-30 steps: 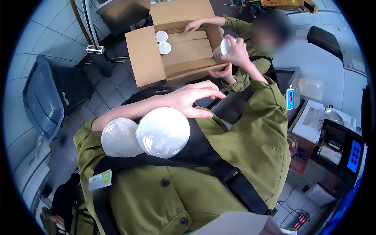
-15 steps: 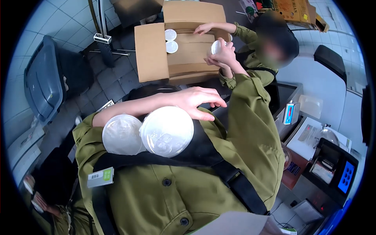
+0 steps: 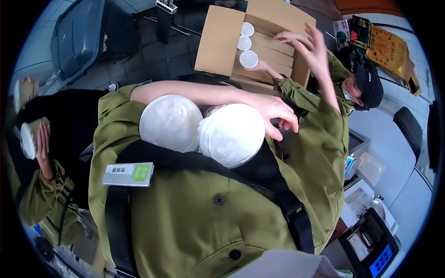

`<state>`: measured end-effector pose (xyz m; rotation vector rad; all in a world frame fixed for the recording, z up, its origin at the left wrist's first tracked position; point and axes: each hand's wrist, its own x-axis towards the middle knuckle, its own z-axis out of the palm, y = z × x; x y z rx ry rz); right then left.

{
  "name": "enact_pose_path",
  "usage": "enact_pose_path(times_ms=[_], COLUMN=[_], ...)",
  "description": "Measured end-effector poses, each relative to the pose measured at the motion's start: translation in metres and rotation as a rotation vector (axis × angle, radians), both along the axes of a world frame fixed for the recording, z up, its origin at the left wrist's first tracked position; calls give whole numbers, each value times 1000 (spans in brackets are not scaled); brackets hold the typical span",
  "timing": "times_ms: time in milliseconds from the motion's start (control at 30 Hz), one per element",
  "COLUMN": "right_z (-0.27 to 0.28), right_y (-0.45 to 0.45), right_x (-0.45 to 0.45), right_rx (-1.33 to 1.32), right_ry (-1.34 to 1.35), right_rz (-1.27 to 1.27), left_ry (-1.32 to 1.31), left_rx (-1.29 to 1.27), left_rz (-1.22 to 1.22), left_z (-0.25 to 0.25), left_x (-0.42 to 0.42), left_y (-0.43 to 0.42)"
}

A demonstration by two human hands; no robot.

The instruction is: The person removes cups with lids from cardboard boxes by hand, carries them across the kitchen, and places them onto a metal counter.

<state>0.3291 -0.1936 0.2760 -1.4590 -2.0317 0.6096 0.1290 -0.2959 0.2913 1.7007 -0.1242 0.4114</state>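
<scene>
Two stacks of round plastic tubs with whitish lids, a left stack (image 3: 170, 121) and a right stack (image 3: 234, 134), rest against my chest. My left forearm lies across them, and my left hand (image 3: 278, 113) hangs past the right stack, fingers loosely curved and apart, nothing in them. Raised near the right side of the cardboard box (image 3: 217, 41), my right hand (image 3: 315, 48) is empty with its fingers spread. A co-worker's hand (image 3: 263, 66) holds a lidded tub (image 3: 249, 59) over the box, their other hand (image 3: 291, 37) at its far right. Two more tubs (image 3: 244, 43) sit along the box's left side.
The co-worker in a dark cap (image 3: 368, 85) is beside the box at right. At left another person's hand (image 3: 42, 143) holds a tub. A dark lidded bin (image 3: 79, 41) stands upper left; a durian carton (image 3: 387, 51) and a weighing or label machine (image 3: 371, 245) are at right.
The tub that was in my right hand is now in the co-worker's hand. My right hand has opened and moved up and right. The view has shifted, with the box further right.
</scene>
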Motion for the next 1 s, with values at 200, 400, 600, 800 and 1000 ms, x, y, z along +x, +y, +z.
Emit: enact_pose_path(times_ms=[200, 400, 600, 800, 1000], right_z=[156, 161, 154, 153, 196], right_y=[-121, -151, -185, -179, -201], right_x=[-103, -119, -108, -116, -78], right_rx=[17, 52, 326, 347, -30], right_ry=[-165, -443, -575, -470, -386], right_rz=[958, 955, 857, 752, 492], left_ry=[26, 131, 209, 192, 58], left_rx=[-71, -66, -93, -269, -867], left_rz=[-126, -213, -226, -47, 507], left_z=[-18, -18, -11, -10, 19], left_x=[16, 19, 38, 43, 15], left_y=[-7, -6, -21, -18, -18])
